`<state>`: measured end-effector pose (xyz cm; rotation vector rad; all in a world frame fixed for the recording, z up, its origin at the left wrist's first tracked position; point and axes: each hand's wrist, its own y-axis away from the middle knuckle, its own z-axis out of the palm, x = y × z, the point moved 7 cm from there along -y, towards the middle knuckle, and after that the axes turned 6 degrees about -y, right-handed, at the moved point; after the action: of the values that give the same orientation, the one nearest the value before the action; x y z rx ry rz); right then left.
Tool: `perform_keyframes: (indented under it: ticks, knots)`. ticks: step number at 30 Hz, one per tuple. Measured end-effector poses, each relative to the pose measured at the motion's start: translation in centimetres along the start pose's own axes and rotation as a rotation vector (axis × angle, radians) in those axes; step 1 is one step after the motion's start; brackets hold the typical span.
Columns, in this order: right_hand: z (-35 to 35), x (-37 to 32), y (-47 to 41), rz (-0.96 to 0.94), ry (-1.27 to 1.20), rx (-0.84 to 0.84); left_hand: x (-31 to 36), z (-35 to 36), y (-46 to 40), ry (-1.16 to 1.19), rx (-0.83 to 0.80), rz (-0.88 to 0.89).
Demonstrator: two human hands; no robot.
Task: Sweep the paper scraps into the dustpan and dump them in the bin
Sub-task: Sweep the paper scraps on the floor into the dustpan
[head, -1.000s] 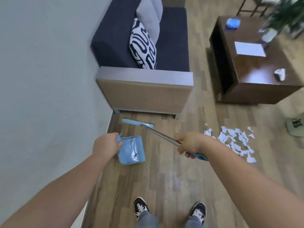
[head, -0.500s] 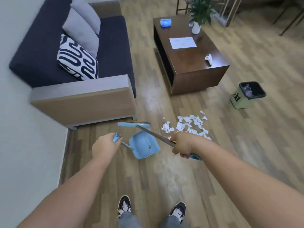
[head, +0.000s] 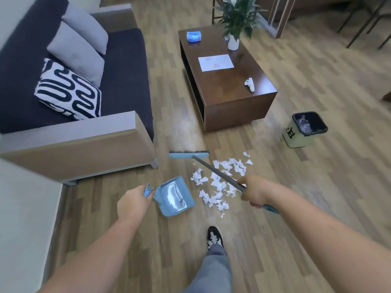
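Nothing swept yet: our left hand (head: 132, 203) grips the blue plastic dustpan (head: 174, 197), our right hand (head: 254, 192) the blue-headed broom (head: 189, 154), white torn paper scraps (head: 220, 182) at three o'clock of it, the beige bin (head: 296, 136) waits.

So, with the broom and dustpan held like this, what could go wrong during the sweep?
1. The paper scraps are light and loosely spread; a fast stroke of the broom may scatter them, perhaps toward the sofa.
2. The dustpan in the left hand looks tilted, so scraps could slide under its lip.
3. The bin stands apart, so scraps may fall while carried.
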<state>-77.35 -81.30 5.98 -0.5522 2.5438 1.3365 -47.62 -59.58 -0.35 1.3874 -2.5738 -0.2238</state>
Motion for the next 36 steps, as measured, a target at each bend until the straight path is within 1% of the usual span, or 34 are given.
perform_keyframes:
  ticks: [5,7,11,15,18,21,25,28,30,33,36]
  knots:
    - [-3.6,1.9,-8.8,0.018,-0.028,0.002,2.3,3.7,-5.0,-0.008,-0.049,-0.069]
    - [-4.6,2.0,-12.6,0.030,-0.018,0.000,2.9,4.9,-6.6,-0.017,-0.045,-0.089]
    - [-5.6,1.4,-20.1,0.052,0.079,-0.038,4.3,7.0,-9.8,-0.055,-0.044,-0.114]
    - [-5.3,0.4,-25.7,0.056,0.176,-0.072,4.4,8.4,-11.1,-0.072,-0.069,-0.161]
    - [-4.9,-0.4,-29.8,0.027,0.200,-0.064,3.7,9.8,-11.3,-0.033,-0.067,-0.224]
    - [-4.5,-0.4,-34.2,-0.008,0.183,-0.039,2.9,11.2,-11.4,-0.017,-0.071,-0.274]
    - [-2.4,1.5,-40.4,-0.034,0.147,-0.071,1.7,13.7,-11.0,0.022,-0.051,-0.335]
    - [-1.4,3.6,-43.2,-0.058,0.169,-0.097,1.7,14.7,-10.1,0.029,-0.039,-0.357]
    - [-0.9,5.2,-44.4,-0.052,0.262,-0.143,1.9,15.1,-9.4,0.006,-0.019,-0.367]
    - [-0.7,7.8,-44.5,-0.044,0.400,-0.191,2.0,15.3,-8.8,-0.041,0.016,-0.378]
    - [-2.3,11.4,-43.8,-0.030,0.427,-0.190,2.7,15.6,-7.9,-0.054,0.022,-0.382]
